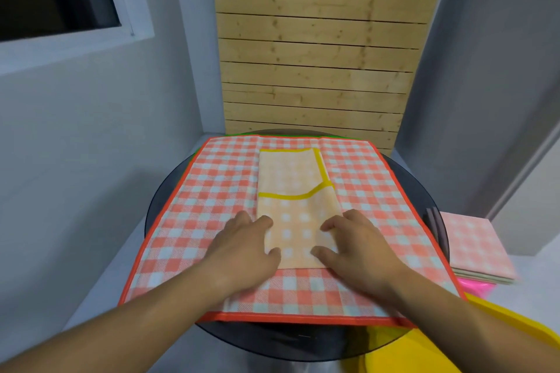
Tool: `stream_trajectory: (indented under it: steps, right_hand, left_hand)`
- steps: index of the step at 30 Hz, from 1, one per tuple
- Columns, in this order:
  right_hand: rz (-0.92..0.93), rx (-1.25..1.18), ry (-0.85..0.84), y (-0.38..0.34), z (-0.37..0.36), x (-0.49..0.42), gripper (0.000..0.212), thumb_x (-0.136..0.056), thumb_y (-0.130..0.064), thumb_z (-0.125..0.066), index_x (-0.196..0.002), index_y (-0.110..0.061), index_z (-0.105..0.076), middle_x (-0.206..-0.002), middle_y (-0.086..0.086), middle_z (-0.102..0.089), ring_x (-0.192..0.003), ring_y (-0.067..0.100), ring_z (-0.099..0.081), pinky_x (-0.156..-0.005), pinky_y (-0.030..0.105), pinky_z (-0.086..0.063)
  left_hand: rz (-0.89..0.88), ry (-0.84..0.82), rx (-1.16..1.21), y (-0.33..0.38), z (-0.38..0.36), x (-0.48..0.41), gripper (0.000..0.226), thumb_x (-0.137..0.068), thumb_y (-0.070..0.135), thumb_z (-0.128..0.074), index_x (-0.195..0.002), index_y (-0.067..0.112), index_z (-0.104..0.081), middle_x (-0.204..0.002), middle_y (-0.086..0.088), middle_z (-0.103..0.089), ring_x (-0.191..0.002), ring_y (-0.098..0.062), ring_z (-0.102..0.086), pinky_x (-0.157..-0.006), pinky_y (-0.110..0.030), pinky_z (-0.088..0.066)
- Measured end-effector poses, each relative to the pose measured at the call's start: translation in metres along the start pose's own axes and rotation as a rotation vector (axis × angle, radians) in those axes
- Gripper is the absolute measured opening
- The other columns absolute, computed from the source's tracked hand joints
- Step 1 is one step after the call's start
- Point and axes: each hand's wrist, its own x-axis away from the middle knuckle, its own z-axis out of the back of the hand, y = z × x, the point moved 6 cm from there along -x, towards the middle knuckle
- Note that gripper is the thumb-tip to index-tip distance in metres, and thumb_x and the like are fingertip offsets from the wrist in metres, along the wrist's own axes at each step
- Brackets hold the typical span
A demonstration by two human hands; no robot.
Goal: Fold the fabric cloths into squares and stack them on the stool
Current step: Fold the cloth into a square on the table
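A pale orange checked cloth with a yellow border (295, 191) lies folded into a long strip on top of a larger red-and-white checked cloth (372, 191) spread flat. My left hand (245, 247) rests on the strip's near left edge, fingers apart and pressing down. On the strip's near right edge my right hand (360, 247) lies the same way. Neither hand visibly pinches the fabric. At the right, a stack of folded cloths (477, 247) sits on a pink stool (475, 287).
Both spread cloths lie on a round dark glass table (303, 345). A yellow plastic object (424, 351) stands at the lower right, close to the table. Grey walls and a wooden slat panel (318, 39) close in the far side.
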Motion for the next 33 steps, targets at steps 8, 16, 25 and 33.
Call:
stream_trajectory:
  steps: [8, 16, 25, 33]
  right_hand:
    - [-0.021, 0.132, -0.039, 0.001, -0.013, 0.001, 0.066, -0.075, -0.085, -0.039, -0.13, -0.049, -0.039, -0.151, -0.009, -0.026, -0.135, 0.019, -0.03, -0.111, 0.046, -0.033]
    - [-0.011, 0.115, -0.117, 0.03, 0.005, 0.007, 0.068, -0.076, -0.084, -0.042, -0.139, -0.059, -0.036, -0.157, -0.012, -0.021, -0.141, 0.02, -0.021, -0.114, 0.051, -0.02]
    - [0.055, 0.013, -0.21, 0.052, 0.011, 0.009, 0.05, -0.088, -0.067, -0.049, -0.136, -0.062, -0.038, -0.157, -0.017, -0.02, -0.143, 0.016, -0.02, -0.117, 0.053, -0.023]
    - [0.206, -0.053, -0.032, 0.02, 0.018, 0.024, 0.045, -0.082, -0.067, -0.059, -0.121, -0.045, -0.06, -0.147, -0.026, -0.034, -0.134, 0.002, -0.029, -0.112, 0.037, -0.036]
  left_hand:
    - [-0.127, -0.111, -0.219, 0.005, -0.028, 0.003, 0.073, -0.097, 0.07, -0.013, -0.158, 0.037, 0.012, -0.164, 0.005, 0.027, -0.148, -0.016, 0.031, -0.122, -0.042, 0.014]
    - [-0.13, -0.202, -0.307, -0.004, -0.031, -0.002, 0.073, -0.097, 0.071, -0.007, -0.154, 0.037, 0.023, -0.159, 0.007, 0.036, -0.144, -0.015, 0.038, -0.12, -0.042, 0.02]
    - [-0.205, -0.291, -0.27, -0.016, -0.022, -0.001, 0.07, -0.1, 0.066, -0.016, -0.152, 0.042, 0.024, -0.156, 0.018, 0.038, -0.141, -0.007, 0.04, -0.116, -0.034, 0.022]
    - [-0.242, -0.273, -0.278, -0.016, -0.022, 0.001, 0.082, -0.092, 0.079, -0.019, -0.153, 0.042, 0.022, -0.157, 0.016, 0.036, -0.14, -0.006, 0.041, -0.118, -0.035, 0.021]
